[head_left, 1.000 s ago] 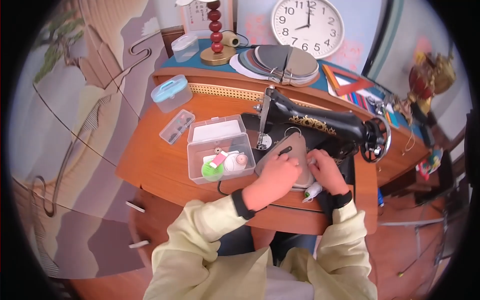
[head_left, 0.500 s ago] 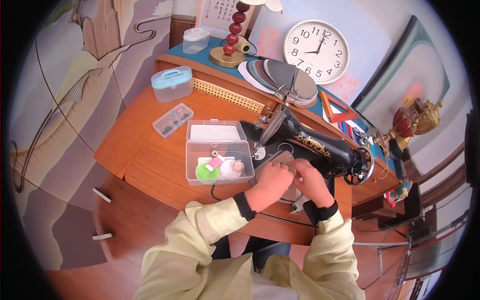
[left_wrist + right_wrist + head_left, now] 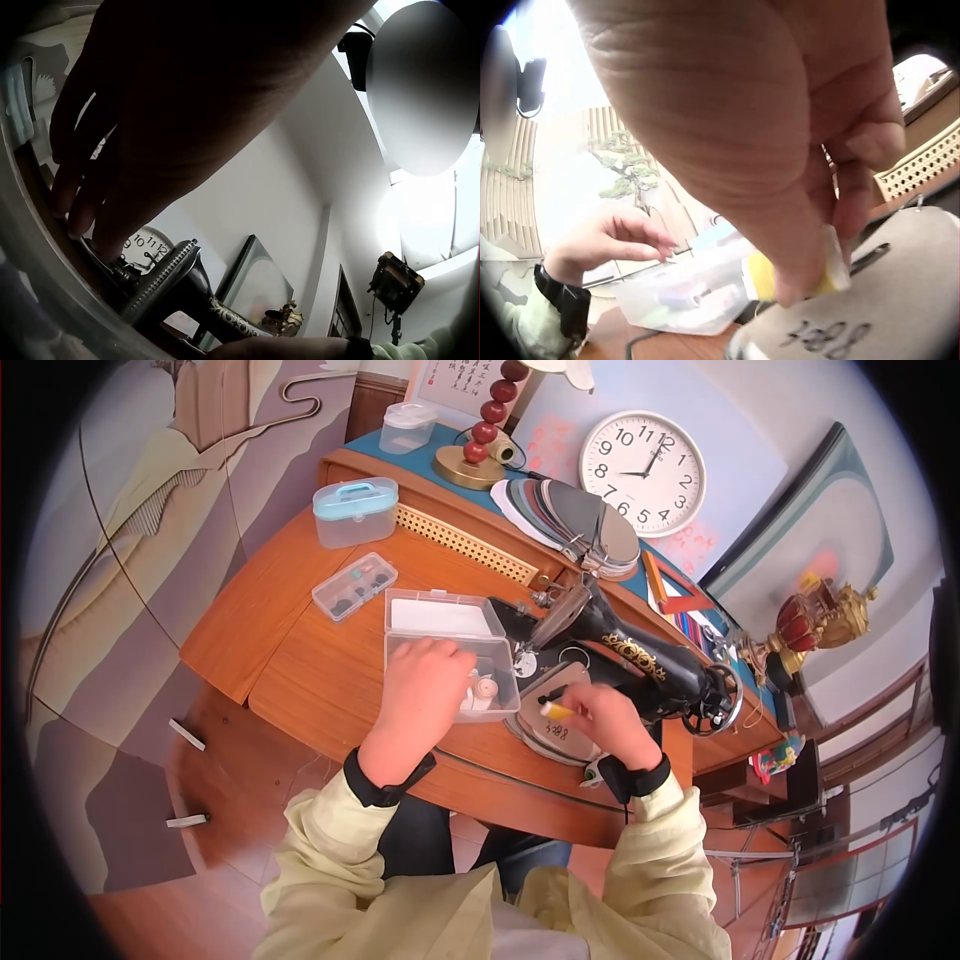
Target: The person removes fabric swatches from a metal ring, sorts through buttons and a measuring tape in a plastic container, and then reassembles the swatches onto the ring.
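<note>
My left hand (image 3: 425, 685) is over the clear plastic box (image 3: 490, 713), its fingers reaching above the sewing notions inside and hiding part of them. In the left wrist view the fingers of that hand (image 3: 172, 112) look fairly straight and slightly spread. A pink-white spool (image 3: 485, 687) shows in the box. With thumb and fingers my right hand (image 3: 612, 722) pinches a yellow thread spool (image 3: 761, 276) with white ends. Below it lies a ringed stack of beige swatches (image 3: 543, 732), with a handwritten number and a slim black piece (image 3: 870, 257) on top.
A black sewing machine (image 3: 625, 640) stands just behind the swatches. On the table's left are a small compartment case (image 3: 354, 587) and a blue-lidded box (image 3: 355, 515). More swatches (image 3: 570, 515), a lamp (image 3: 470, 465) and a clock (image 3: 642, 475) stand at the back.
The hands were together over the swatches; my left hand has moved left to the plastic box. My right hand stays over the swatches, the yellow spool now visible in it. The head view has turned.
</note>
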A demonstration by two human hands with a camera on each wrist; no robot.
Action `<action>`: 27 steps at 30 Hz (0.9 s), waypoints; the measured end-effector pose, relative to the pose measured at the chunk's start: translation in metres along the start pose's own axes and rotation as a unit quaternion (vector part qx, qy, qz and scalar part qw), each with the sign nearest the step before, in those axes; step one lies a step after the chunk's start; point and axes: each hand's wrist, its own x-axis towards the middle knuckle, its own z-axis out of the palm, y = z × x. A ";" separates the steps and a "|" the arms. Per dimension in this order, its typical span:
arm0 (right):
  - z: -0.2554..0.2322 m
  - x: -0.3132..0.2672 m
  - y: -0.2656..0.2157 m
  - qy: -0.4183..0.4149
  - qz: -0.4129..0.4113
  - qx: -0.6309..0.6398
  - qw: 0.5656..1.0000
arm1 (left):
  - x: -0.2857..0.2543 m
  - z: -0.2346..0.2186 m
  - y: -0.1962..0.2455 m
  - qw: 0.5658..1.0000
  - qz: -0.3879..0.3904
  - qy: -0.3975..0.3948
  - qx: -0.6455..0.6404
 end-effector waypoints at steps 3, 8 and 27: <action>-0.004 0.020 -0.023 0.079 -0.048 0.066 0.994 | -0.010 0.000 0.000 0.999 -0.019 0.046 -0.020; 0.010 0.041 -0.040 0.144 -0.041 0.144 0.978 | -0.016 -0.006 0.000 0.991 -0.056 0.125 -0.012; 0.026 0.024 0.038 -0.022 0.069 0.068 0.995 | -0.038 0.011 -0.013 0.997 -0.077 0.027 0.005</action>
